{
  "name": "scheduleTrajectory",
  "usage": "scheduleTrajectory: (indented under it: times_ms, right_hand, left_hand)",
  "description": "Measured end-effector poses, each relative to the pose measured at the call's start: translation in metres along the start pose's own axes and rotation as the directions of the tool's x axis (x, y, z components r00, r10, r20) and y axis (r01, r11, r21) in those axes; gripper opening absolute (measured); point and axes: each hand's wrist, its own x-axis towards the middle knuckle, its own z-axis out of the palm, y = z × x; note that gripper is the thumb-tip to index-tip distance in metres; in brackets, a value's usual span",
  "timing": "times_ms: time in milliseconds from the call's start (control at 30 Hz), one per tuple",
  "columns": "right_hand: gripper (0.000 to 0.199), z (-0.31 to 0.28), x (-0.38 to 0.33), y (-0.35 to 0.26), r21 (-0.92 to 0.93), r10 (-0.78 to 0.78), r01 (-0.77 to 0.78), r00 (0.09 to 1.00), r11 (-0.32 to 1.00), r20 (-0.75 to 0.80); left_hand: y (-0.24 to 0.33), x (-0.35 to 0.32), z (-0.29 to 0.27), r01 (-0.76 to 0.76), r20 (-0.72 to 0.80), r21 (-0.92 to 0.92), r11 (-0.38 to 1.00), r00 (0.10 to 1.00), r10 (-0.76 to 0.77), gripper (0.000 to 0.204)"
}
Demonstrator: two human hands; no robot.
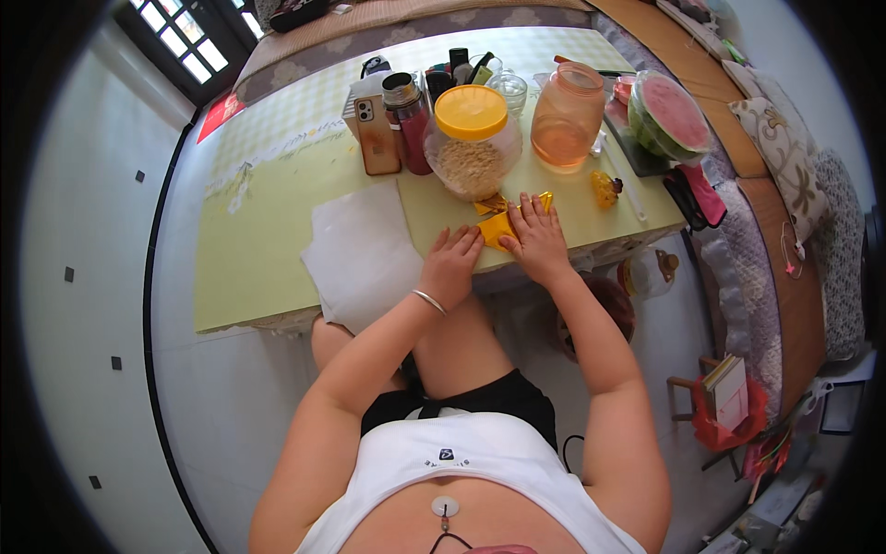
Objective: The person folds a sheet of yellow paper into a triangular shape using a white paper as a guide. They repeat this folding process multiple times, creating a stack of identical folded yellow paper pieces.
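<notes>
A shiny gold foil sheet [496,231] lies at the front edge of the table, with creased parts beyond and between my hands. My left hand [450,262] rests with fingers stretched out, its fingertips at the foil's left side. My right hand [539,242] is spread flat over the right part of the foil and hides some of it. Just behind the foil stands a round clear jar [472,157] with a yellow lid, partly filled with pale flakes. White paper sheets [362,242] lie left of my left hand and overhang the table edge.
Behind are a phone [377,134], a dark red flask [413,138] and an open pinkish jar [565,120]. To the right lie a crumpled yellow wrapper [605,189] and a covered watermelon half [671,115]. A bin [600,319] stands below the table's front edge.
</notes>
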Motion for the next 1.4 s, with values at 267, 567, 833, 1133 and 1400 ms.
scheduleTrajectory:
  times_ms: [267, 567, 833, 1133, 1400]
  right_hand:
    - [0.070, -0.008, 0.003, 0.001, 0.080, -0.024, 0.033, 0.993, 0.996, -0.117]
    - [0.062, -0.019, -0.007, -0.045, 0.214, -0.276, 0.330, 0.929, 0.919, -0.245]
    - [0.082, -0.046, 0.014, -0.146, 0.260, -0.686, 0.639, 0.705, 0.724, 0.179]
    - [0.036, -0.007, 0.030, -0.134, 0.464, -0.621, 0.567, 0.782, 0.680, -0.045]
    - [0.019, -0.024, 0.025, -0.146, 0.704, -0.496, 0.359, 0.868, 0.613, -0.011]
  left_hand:
    - [-0.027, -0.006, -0.057, 0.117, -0.131, -0.229, 0.966, 0.980, -0.149, 0.046]
    - [-0.062, -0.122, -0.119, 0.355, -0.019, 0.070, 0.932, 0.935, -0.354, 0.073]
    - [-0.031, -0.157, -0.096, 0.374, 0.084, 0.246, 0.894, 0.911, -0.404, 0.080]
    - [-0.083, -0.158, -0.150, 0.282, -0.199, -0.038, 0.959, 0.938, -0.284, 0.023]
    - [-0.107, -0.176, -0.137, 0.367, -0.202, -0.178, 0.913, 0.895, -0.399, 0.014]
